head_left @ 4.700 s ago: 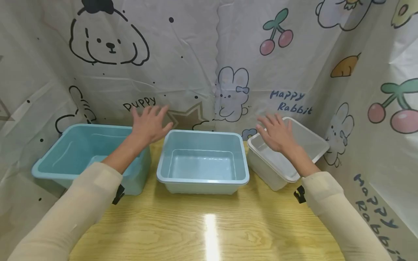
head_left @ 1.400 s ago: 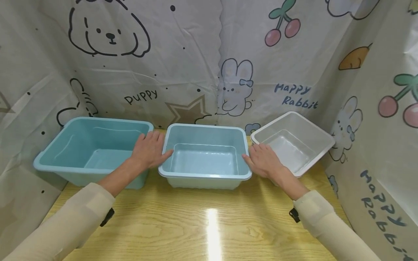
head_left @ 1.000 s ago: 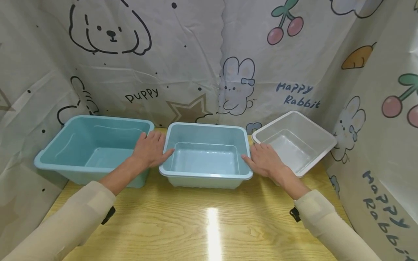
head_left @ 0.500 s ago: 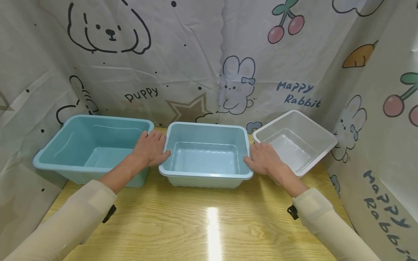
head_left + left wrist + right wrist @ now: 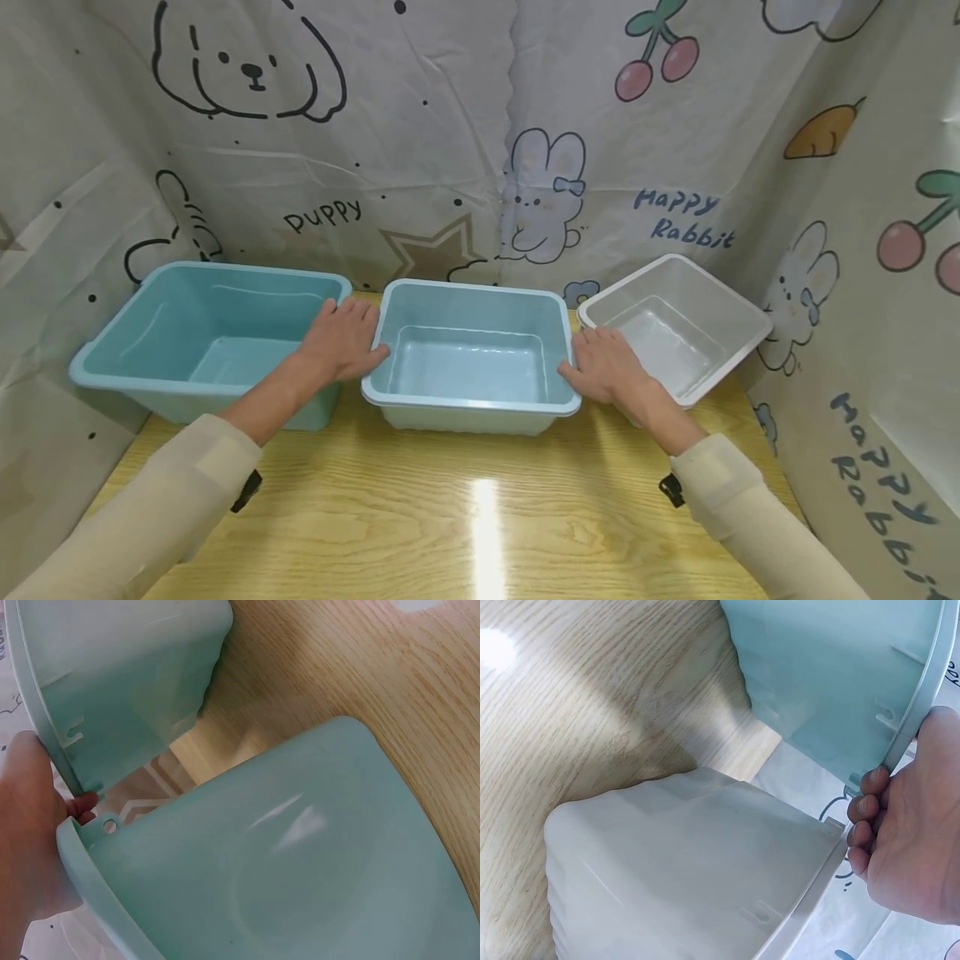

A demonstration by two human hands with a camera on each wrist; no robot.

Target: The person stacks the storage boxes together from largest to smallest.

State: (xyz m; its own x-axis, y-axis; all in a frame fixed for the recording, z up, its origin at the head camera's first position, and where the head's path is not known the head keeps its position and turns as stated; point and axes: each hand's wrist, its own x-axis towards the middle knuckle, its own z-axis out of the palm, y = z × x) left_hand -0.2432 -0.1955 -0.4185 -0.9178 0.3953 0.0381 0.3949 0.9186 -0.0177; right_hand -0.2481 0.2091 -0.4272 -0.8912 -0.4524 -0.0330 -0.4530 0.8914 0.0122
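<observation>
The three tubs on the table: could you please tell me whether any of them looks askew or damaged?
Yes, the off-white tub at the right is turned at an angle, whereas the blue middle tub, gripped by the left hand and right hand, sits nearly straight. I can see no damage.

Two blue tubs (image 5: 465, 419), one white tub (image 5: 693, 300), and that makes three in all on the one table (image 5: 375, 517)! One left hand (image 5: 343, 337), one right hand (image 5: 603, 362), that's the pair, with two sleeves (image 5: 157, 500) and two black clips (image 5: 671, 490). And across the cloth (image 5: 420, 158) it's two rabbits (image 5: 542, 218), two cherry pairs (image 5: 634, 81), one dog face (image 5: 252, 83), one "Puppy" (image 5: 322, 216) and, yes, two lots of "Happy Rabbit" (image 5: 677, 202)!
</observation>
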